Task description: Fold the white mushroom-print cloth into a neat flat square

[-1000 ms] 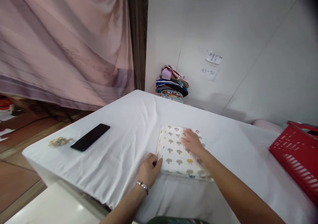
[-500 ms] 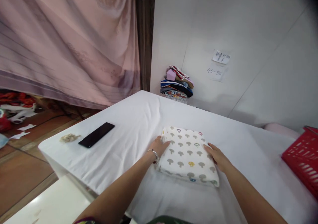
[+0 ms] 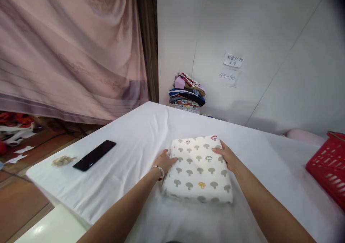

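A folded white cloth printed with grey mushrooms, plus a few red, green and yellow ones, lies in front of me on the white-covered table. My left hand, with a bracelet at the wrist, holds the cloth's left edge; its thumb rests on top and the other fingers are partly hidden at the side. On the far right edge, my right hand grips with the thumb over the top, its remaining fingers mostly hidden behind the cloth.
A black phone and a small beige tuft lie on the table's left. Folded fabrics are stacked by the wall at the far edge. At right stands a red plastic basket. A pink curtain hangs at left.
My right hand has moved up along the cloth's right edge, and its thumb now lies over the top. The cloth has turned slightly. The view has shifted a little to the right.
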`<action>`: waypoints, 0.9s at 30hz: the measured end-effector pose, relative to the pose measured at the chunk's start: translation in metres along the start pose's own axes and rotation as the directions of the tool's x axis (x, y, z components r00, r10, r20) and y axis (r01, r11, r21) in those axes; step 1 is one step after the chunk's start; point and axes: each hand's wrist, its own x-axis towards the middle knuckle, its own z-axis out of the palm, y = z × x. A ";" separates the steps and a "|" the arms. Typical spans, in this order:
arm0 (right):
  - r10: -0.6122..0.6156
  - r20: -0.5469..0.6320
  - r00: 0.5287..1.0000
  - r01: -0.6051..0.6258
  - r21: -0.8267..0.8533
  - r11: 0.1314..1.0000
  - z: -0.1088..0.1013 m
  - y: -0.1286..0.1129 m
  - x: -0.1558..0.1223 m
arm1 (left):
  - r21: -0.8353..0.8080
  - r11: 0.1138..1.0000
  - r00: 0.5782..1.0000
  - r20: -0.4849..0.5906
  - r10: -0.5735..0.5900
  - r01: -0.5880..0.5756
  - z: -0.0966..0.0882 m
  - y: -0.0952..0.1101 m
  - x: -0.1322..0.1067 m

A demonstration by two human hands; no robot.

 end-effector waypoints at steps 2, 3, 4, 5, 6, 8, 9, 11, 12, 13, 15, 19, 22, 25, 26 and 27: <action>-0.066 0.030 0.997 0.066 0.001 0.998 0.007 -0.014 -0.010 | -0.051 0.999 1.000 0.020 -0.001 0.002 -0.001 -0.004 0.005; -0.088 0.038 0.995 0.088 -0.008 0.996 0.010 -0.020 -0.016 | -0.083 0.997 0.999 0.040 0.000 0.003 -0.002 -0.005 0.007; -0.105 0.041 0.994 0.106 -0.022 0.994 0.013 -0.025 -0.021 | -0.128 0.992 0.998 0.065 0.004 0.004 -0.003 -0.007 0.009; -0.115 0.042 0.992 0.117 -0.041 0.992 0.015 -0.029 -0.026 | -0.193 0.981 0.995 0.099 0.011 0.009 -0.005 -0.007 0.011; -0.121 0.044 0.992 0.123 -0.061 0.990 0.017 -0.033 -0.031 | -0.279 0.960 0.989 0.142 0.027 0.014 -0.006 -0.007 0.012; -0.127 0.064 0.990 0.132 -0.094 0.987 0.020 -0.038 -0.041 | -0.501 0.865 0.961 0.251 0.120 0.023 -0.010 -0.006 0.013; -0.131 0.078 0.988 0.138 -0.104 0.985 0.022 -0.040 -0.045 | -0.609 0.793 0.931 0.306 0.198 0.031 -0.012 -0.005 0.012; -0.140 0.104 0.985 0.151 -0.113 0.982 0.025 -0.042 -0.055 | -0.763 0.644 0.837 0.394 0.380 0.067 -0.016 -0.003 0.010; -0.146 0.111 0.983 0.159 -0.114 0.981 0.026 -0.043 -0.060 | -0.804 0.588 0.784 0.422 0.456 0.090 -0.018 -0.003 0.008; -0.149 0.115 0.982 0.162 -0.116 0.980 0.026 -0.044 -0.064 | -0.827 0.550 0.739 0.440 0.510 0.113 -0.021 -0.002 0.006; -0.153 0.101 0.983 0.165 -0.123 0.979 0.026 -0.047 -0.071 | -0.851 0.508 0.696 0.446 0.563 0.134 -0.026 -0.002 0.002; -0.172 0.000 0.985 0.170 -0.162 0.972 0.020 -0.050 -0.077 | -0.882 0.465 0.753 0.359 0.552 0.079 -0.036 0.001 -0.007; -0.156 -0.049 0.987 0.144 -0.198 0.970 0.011 -0.050 -0.074 | -0.881 0.470 0.844 0.286 0.453 0.046 -0.039 0.011 -0.011; -0.144 -0.087 0.986 0.122 -0.217 0.968 0.000 -0.054 -0.060 | -0.855 0.518 0.901 0.205 0.381 -0.024 -0.047 0.033 -0.007; -0.160 -0.106 0.981 0.134 -0.224 0.965 -0.003 -0.059 -0.053 | -0.844 0.531 0.906 0.160 0.392 -0.080 -0.055 0.043 -0.004; -0.193 -0.127 0.973 0.160 -0.235 0.959 -0.006 -0.066 -0.046 | -0.829 0.539 0.904 0.104 0.414 -0.152 -0.065 0.055 -0.001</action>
